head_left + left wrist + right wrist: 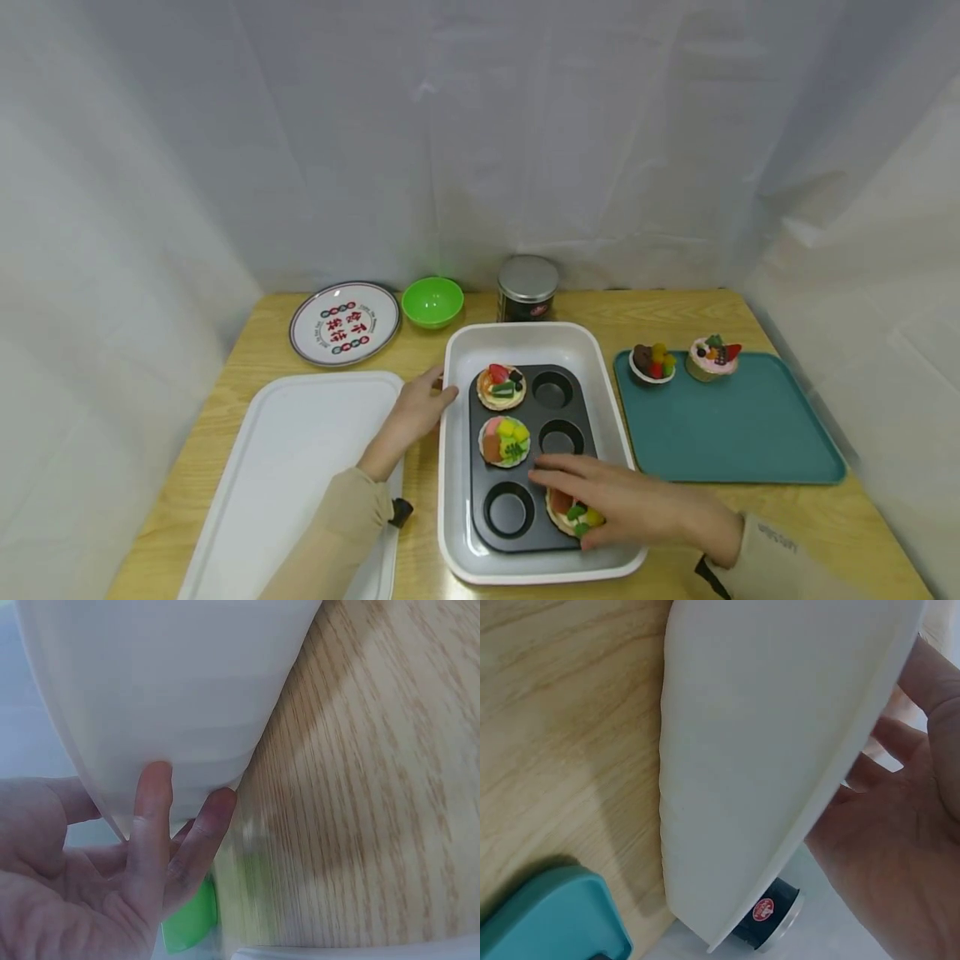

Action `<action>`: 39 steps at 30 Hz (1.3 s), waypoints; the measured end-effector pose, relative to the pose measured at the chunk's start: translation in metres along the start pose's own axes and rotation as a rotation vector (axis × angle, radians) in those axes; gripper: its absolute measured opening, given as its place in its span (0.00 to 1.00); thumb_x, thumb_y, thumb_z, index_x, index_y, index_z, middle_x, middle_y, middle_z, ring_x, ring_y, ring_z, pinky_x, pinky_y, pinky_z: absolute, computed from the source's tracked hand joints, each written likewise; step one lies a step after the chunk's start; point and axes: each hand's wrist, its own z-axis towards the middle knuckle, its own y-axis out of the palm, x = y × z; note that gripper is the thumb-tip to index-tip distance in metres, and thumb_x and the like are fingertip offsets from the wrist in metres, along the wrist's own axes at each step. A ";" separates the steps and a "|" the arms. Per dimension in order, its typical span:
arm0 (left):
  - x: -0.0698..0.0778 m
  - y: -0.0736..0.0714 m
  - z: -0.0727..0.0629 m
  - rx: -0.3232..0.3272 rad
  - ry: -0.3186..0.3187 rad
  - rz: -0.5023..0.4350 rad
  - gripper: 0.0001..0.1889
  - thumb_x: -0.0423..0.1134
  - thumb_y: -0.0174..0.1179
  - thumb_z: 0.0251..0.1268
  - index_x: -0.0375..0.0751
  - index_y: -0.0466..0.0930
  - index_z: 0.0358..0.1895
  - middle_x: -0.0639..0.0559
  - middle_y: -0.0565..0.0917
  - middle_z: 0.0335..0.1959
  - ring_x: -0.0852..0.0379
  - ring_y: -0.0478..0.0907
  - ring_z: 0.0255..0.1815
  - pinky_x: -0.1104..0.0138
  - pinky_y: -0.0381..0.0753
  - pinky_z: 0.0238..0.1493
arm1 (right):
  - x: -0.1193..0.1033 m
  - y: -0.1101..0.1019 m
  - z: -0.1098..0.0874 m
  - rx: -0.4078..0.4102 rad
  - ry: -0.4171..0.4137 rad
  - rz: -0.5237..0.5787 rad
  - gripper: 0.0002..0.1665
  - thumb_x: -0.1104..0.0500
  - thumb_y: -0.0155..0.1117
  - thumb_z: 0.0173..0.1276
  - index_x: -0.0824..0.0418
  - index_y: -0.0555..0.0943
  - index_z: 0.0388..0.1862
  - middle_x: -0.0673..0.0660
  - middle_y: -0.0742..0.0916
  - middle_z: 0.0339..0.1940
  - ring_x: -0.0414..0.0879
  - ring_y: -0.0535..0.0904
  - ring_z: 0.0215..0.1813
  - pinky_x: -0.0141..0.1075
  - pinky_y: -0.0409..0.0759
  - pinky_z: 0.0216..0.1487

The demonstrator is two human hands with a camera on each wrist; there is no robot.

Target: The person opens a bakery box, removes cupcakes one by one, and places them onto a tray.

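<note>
A white deep dish [450, 367] holds a black muffin pan [534, 412]. Fruit tarts sit in its far-left cup [502, 387], its middle-left cup [505, 441] and its near-right cup [572, 511]. My right hand [637, 504] lies over the near-right tart with fingers stretched out and the thumb beside it. I cannot tell whether it touches the tart. My left hand [416, 410] rests with straight fingers against the dish's left outer wall [172, 690]. The right wrist view shows the dish wall [765, 750] and my relaxed palm [900, 840].
A teal tray [720, 433] to the right carries two small cakes [652, 362] [713, 357]. A white flat tray [300, 467] lies to the left. At the back stand a patterned plate [344, 322], a green bowl [432, 301] and a dark tin [528, 287].
</note>
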 end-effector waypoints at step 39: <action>0.000 0.001 0.000 0.006 0.001 -0.008 0.28 0.40 0.55 0.79 0.38 0.69 0.78 0.31 0.83 0.61 0.48 0.87 0.41 0.62 0.90 0.33 | 0.000 0.005 0.004 0.168 0.002 0.017 0.41 0.60 0.78 0.64 0.50 0.74 0.76 0.46 0.79 0.60 0.34 0.78 0.53 0.30 0.85 0.50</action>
